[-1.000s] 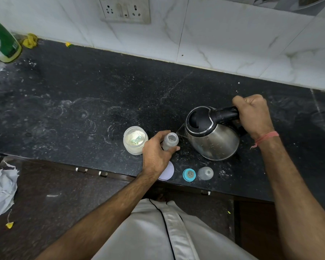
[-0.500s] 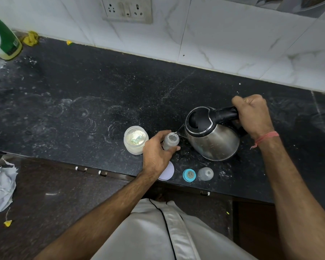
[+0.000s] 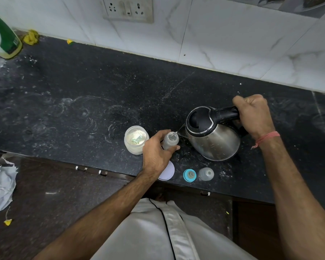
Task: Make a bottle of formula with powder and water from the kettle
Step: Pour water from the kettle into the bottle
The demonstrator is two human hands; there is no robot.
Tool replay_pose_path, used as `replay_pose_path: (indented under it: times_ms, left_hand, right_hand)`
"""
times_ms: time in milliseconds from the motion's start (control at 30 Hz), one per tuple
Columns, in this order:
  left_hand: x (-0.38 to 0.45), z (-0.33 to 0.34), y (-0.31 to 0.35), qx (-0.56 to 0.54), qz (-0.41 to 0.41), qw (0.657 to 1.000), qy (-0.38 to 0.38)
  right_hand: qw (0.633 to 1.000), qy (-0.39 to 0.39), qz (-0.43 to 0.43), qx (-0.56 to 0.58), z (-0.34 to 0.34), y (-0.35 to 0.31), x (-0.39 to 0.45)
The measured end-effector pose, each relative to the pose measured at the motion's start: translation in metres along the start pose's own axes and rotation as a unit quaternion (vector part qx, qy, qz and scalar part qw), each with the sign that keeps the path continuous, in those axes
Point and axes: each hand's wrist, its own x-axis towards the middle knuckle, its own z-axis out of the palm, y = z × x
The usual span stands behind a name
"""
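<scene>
You work on a black stone counter [image 3: 101, 94], dusted with white powder rings. On it stand an open powder jar [image 3: 136, 140], the small bottle [image 3: 170, 141], and near the front edge a white lid [image 3: 167, 171], a blue ring [image 3: 189, 175] and a clear cap [image 3: 206, 174]. A green bottle [image 3: 5, 37] stands far left.

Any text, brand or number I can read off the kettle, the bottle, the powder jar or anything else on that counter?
None readable.
Green bottle: dark label patch, print too small to read.
Kettle: no marking shows.
Baby bottle: any scale marks not discernible.
Powder jar: no label shows.
Wall socket: no lettering legible.
</scene>
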Motion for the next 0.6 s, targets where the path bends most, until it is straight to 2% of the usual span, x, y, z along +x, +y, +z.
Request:
replay_pose_path:
  times_ms: [600]
  left_hand:
    - [0.0001, -0.0009, -0.0009, -0.001, 0.003, 1.0, 0.005]
  right_hand:
    - [1.0, 0.006, -0.021, -0.017, 0.0029, -0.0018, 0.0029]
